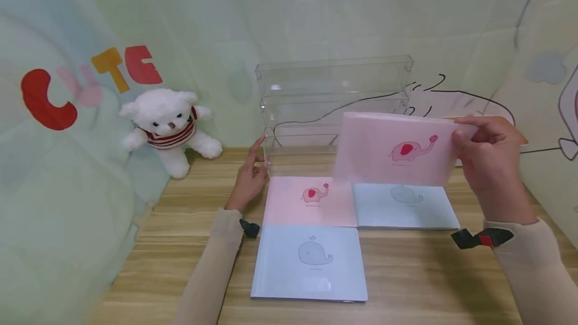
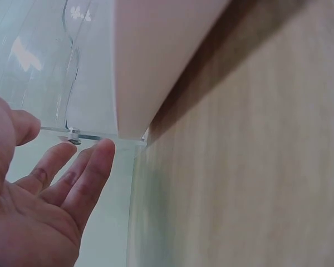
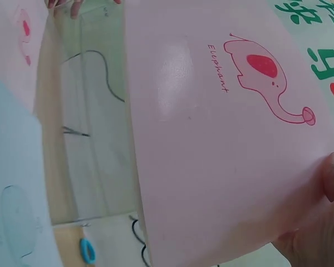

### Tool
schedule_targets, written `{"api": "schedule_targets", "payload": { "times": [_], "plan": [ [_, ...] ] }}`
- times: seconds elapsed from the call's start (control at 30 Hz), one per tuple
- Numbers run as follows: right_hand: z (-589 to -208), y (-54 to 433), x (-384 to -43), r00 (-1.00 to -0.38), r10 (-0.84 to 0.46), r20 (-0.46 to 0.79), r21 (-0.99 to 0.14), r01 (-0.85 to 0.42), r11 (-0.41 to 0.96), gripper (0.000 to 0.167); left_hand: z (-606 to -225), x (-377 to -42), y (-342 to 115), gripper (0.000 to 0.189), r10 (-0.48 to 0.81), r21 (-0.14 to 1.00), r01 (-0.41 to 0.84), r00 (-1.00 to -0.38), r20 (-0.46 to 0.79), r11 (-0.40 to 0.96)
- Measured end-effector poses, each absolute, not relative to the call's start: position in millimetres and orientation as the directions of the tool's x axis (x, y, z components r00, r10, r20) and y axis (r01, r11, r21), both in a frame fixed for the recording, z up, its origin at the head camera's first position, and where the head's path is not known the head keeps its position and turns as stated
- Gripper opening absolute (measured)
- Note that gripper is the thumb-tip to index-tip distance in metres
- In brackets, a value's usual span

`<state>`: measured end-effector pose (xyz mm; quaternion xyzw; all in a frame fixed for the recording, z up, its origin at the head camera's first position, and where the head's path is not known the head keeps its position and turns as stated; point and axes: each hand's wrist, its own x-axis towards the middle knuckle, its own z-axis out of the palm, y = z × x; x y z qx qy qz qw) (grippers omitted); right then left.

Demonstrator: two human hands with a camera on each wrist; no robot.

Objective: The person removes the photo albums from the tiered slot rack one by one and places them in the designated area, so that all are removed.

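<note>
My right hand [image 1: 494,152] pinches the right edge of a pink elephant booklet [image 1: 375,154], thumb on its front. The booklet is raised and tilted in front of a clear tiered rack [image 1: 302,149]; the right wrist view shows its cover with the word "Elephant". My left hand [image 1: 250,177] touches the rack's left side with extended fingers [image 2: 92,183]. On the table lie another pink elephant booklet [image 1: 284,204], a blue whale booklet [image 1: 280,265] nearest me, and a second blue whale booklet [image 1: 406,219] at right, partly hidden by the raised one.
A white teddy bear [image 1: 164,114] in a striped top sits to the left, against a printed cloth backdrop [image 1: 217,24]. Wood-grain table [image 1: 176,260] lies beneath everything. A blue ring-shaped thing [image 3: 87,250] shows beyond the rack's end in the right wrist view.
</note>
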<state>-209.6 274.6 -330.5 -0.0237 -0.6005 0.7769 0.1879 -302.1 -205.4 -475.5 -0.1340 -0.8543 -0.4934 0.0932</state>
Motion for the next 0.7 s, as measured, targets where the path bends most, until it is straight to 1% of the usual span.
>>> {"api": "schedule_targets", "payload": {
  "times": [0.07,0.13,0.27,0.53,0.7],
  "plan": [
    [-339,279,-204,-0.929,0.318,0.191,-0.931,-0.274,-0.239,0.033,-475,-302,-206,0.083,0.136,0.820,0.316,-0.949,0.286,0.477],
    [-348,283,-197,-0.932,0.324,0.163,-0.926,-0.258,-0.276,0.032,-476,-301,-206,0.082,0.135,0.822,0.309,-0.951,0.279,0.478],
    [-363,292,-187,-0.930,0.353,0.101,-0.919,-0.224,-0.326,0.026,-476,-300,-206,0.079,0.136,0.822,0.306,-0.952,0.275,0.481],
    [-381,301,-178,-0.927,0.373,0.038,-0.932,-0.168,-0.321,0.020,-475,-300,-206,0.080,0.129,0.828,0.295,-0.955,0.266,0.478],
    [-388,305,-175,-0.928,0.372,0.022,-0.938,-0.148,-0.314,0.020,-474,-301,-204,0.078,0.133,0.828,0.307,-0.951,0.277,0.469]
  ]
}}
